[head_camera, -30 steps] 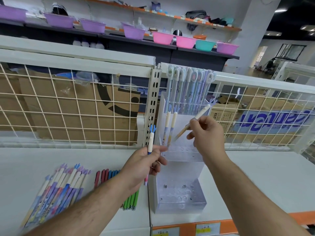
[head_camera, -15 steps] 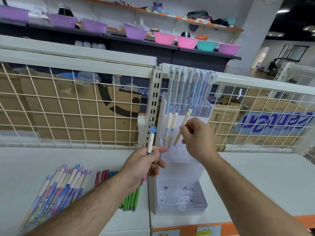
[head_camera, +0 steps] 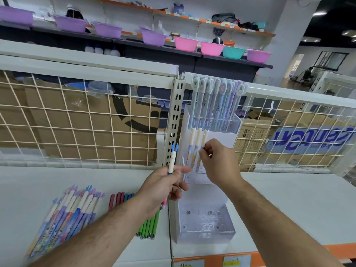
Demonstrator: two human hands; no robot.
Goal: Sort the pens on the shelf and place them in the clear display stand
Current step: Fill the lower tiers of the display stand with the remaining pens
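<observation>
Pinching third pen [head_camera: 204,138] in stand [head_camera: 207,228], right hand [head_camera: 219,162] raised, left hand [head_camera: 163,185] gripping upright pen [head_camera: 172,160]

Wire grid panel [head_camera: 77,122], cream, with a slotted upright post [head_camera: 176,116] at its right end. Cardboard boxes [head_camera: 57,105] stand behind the grid, and a blue-lettered box [head_camera: 312,139] sits at the right. Dark wall shelf [head_camera: 250,63] beyond carries a row of plastic basins: four purple basins [head_camera: 70,24] at left, two pink basins [head_camera: 186,43], one teal basin [head_camera: 233,52], and a lone purple basin [head_camera: 258,55] far right. Price labels [head_camera: 237,260] sit just below an orange edge strip [head_camera: 339,249] at the bottom.
</observation>
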